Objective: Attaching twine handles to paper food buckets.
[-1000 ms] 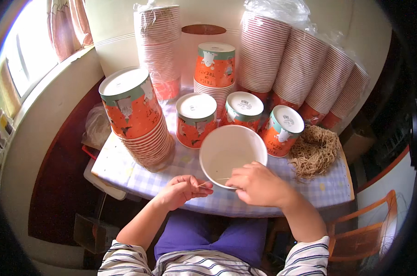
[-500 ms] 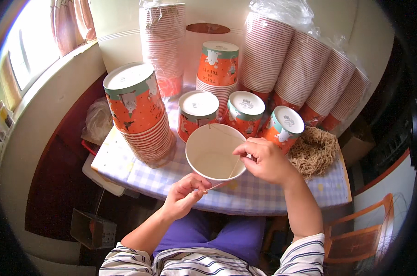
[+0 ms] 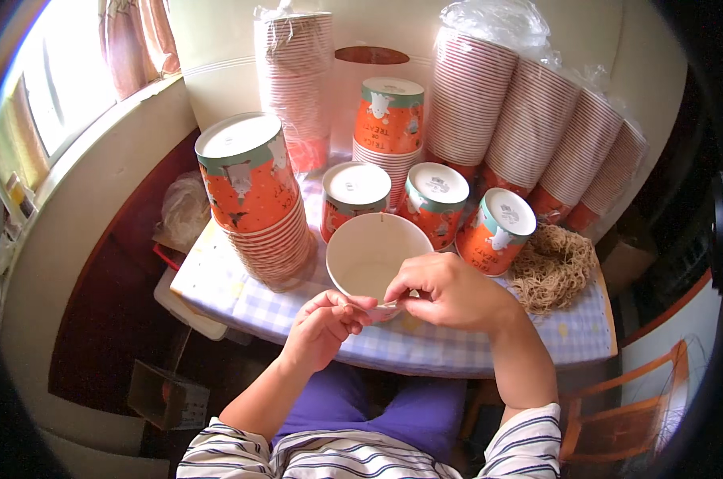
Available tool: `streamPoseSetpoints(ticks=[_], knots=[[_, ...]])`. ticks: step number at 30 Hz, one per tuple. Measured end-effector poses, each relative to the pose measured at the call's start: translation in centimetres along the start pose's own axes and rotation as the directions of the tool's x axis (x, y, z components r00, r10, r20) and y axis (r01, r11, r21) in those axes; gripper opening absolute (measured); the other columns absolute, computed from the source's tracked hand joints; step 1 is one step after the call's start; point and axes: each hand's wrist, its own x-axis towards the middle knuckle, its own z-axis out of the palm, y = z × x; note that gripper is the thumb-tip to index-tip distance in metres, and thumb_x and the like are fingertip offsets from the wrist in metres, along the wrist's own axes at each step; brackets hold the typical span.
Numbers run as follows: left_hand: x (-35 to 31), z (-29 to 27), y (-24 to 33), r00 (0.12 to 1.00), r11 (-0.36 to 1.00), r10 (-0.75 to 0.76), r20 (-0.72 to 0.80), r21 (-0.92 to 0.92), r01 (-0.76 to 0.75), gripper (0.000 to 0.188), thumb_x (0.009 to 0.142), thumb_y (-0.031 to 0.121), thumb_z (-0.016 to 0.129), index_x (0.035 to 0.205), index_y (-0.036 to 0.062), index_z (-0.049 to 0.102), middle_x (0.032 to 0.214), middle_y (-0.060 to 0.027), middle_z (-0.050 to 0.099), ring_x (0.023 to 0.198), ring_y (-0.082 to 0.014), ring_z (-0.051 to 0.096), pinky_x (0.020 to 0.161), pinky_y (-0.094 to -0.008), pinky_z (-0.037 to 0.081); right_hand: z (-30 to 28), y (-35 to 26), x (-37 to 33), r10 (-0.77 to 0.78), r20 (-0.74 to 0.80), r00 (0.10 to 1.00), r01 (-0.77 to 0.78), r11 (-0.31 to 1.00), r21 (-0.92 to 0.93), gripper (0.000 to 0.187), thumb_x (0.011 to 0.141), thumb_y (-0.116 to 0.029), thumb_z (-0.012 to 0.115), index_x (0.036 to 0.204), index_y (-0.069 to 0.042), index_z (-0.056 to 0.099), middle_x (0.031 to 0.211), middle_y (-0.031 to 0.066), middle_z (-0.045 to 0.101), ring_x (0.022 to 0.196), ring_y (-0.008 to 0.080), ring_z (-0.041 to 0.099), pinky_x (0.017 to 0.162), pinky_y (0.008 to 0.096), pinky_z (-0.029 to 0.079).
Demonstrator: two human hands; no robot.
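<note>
A large paper bucket [image 3: 369,255], white inside, stands with its mouth toward me at the near part of the table. At its near rim, my left hand [image 3: 323,323] is closed in a pinch, its fingertips against the rim area. Close beside it, my right hand [image 3: 449,291] also pinches over that rim. A thin tan string runs between the fingertips; little of it shows, and the fingers hide most of it. On the right, past my right hand, lies a tangled heap of tan string [image 3: 555,271].
Upside-down orange paper buckets [image 3: 433,209] stand just behind, with a tall nested stack [image 3: 246,191] on the left. Plastic-wrapped stacks [image 3: 469,104] line the back. A blue checked cloth [image 3: 457,351] covers the table. A wooden chair [image 3: 629,411] stands lower right.
My right hand has come down and left from over the bucket's opening to its near rim, beside my left hand. The string stretched across the opening no longer shows. The view has shifted slightly.
</note>
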Motion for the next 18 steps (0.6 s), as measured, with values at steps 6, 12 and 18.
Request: streamPoseSetpoints(ticks=[6, 12, 18], knots=[[0.0, -0.8, 0.0, 0.999, 0.997, 0.044, -0.026, 0.06, -0.042, 0.012, 0.093, 0.01, 0.057, 0.098, 0.0008, 0.062, 0.099, -0.0135, 0.067, 0.085, -0.0172, 0.064, 0.072, -0.0273, 0.049, 0.3, -0.1, 0.8, -0.112, -0.019, 0.994, 0.111, 0.993, -0.049, 0.013, 0.074, -0.003, 0.064, 0.088, -0.004, 0.065, 0.08, 0.0093, 0.064, 0.077, 0.0254, 0.062, 0.075, 0.036, 0.047], [-0.1, 0.5, -0.3, 0.985, 0.881, 0.172, 0.0, 0.447, -0.154, 0.022, 0.086, 0.005, 0.067, 0.106, -0.0025, 0.063, 0.095, -0.0065, 0.067, 0.086, -0.011, 0.062, 0.078, -0.024, 0.05, 1.7, 0.0, 2.6, -0.207, 0.002, 0.978, 0.207, 0.977, -0.053, 0.011, 0.075, -0.006, 0.067, 0.085, -0.007, 0.065, 0.077, 0.0041, 0.062, 0.078, 0.022, 0.06, 0.079, 0.0351, 0.044], [-0.9, 0.2, -0.3, 0.982, 0.679, 0.187, 0.035, 0.718, -0.155, 0.012, 0.085, 0.004, 0.068, 0.094, -0.0012, 0.064, 0.087, -0.0046, 0.066, 0.076, -0.0097, 0.06, 0.069, -0.0246, 0.05, 3.3, -0.2, 4.6, -0.186, -0.028, 0.982, 0.183, 0.98, -0.075, 0.009, 0.077, -0.012, 0.062, 0.082, -0.005, 0.064, 0.083, 0.0111, 0.065, 0.086, 0.0266, 0.062, 0.086, 0.0412, 0.044]])
